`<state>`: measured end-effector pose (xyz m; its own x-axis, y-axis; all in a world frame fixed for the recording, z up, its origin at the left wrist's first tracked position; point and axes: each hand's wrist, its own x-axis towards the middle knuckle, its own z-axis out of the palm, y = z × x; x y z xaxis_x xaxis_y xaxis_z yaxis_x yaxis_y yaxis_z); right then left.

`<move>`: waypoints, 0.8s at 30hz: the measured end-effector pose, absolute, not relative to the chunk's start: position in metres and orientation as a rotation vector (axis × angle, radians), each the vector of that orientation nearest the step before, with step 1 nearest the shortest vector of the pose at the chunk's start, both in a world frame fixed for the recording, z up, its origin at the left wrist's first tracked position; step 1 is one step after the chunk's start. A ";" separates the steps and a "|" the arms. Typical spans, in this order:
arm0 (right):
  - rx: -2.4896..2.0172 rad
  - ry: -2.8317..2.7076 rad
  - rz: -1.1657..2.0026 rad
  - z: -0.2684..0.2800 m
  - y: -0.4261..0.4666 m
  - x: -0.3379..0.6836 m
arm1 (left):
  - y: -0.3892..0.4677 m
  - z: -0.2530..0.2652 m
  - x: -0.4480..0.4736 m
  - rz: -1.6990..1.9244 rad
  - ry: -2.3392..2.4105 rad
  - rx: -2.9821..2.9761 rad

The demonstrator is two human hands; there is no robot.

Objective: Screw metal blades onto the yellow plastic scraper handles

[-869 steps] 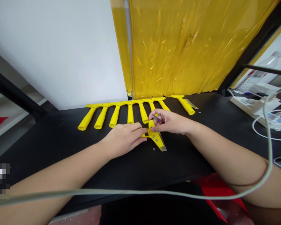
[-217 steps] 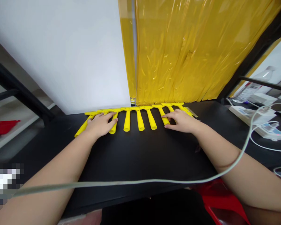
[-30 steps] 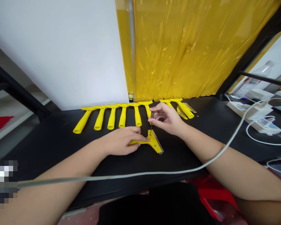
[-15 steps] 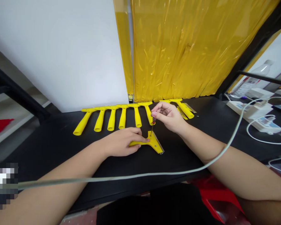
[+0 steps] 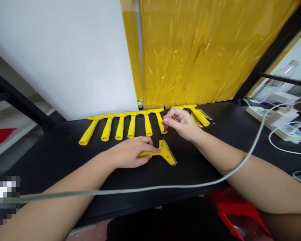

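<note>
A yellow scraper [image 5: 167, 155] lies on the black tabletop, its metal blade edge facing right. My left hand [image 5: 134, 152] is wrapped round its handle, with the index finger stretched along the neck. Above it, my right hand [image 5: 182, 123] pinches the handle of a small screwdriver [image 5: 163, 138]. The screwdriver stands nearly upright, its tip at the upper of the two screw spots on the scraper head. Behind my hands, several more yellow scrapers [image 5: 119, 129] lie in a row, heads away from me. Another yellow scraper [image 5: 200, 117] rests beyond my right hand.
A pale cable [image 5: 145, 189] crosses in front of both forearms. Power strips [image 5: 282, 124] with white plugs and a clear bottle [image 5: 276, 82] stand at the right. A white panel [image 5: 72, 60] and a yellow plastic curtain [image 5: 185, 53] border the back of the black table [image 5: 60, 160].
The view has shifted slightly. My left hand stays on the scraper, and the screwdriver stays at the same screw spot, with only a slight change in my right fingers.
</note>
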<state>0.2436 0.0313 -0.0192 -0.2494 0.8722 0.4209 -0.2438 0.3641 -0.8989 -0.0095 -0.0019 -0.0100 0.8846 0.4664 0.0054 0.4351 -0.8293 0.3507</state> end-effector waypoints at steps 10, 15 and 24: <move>-0.629 -1.450 1.206 -0.020 0.032 0.242 | -0.002 -0.009 -0.008 0.128 0.683 2.712; -0.611 -1.434 1.220 -0.019 0.032 0.241 | -0.002 -0.009 -0.008 0.118 0.684 2.722; -0.661 -1.533 0.899 -0.027 0.023 0.233 | -0.003 -0.010 -0.008 0.113 0.694 2.745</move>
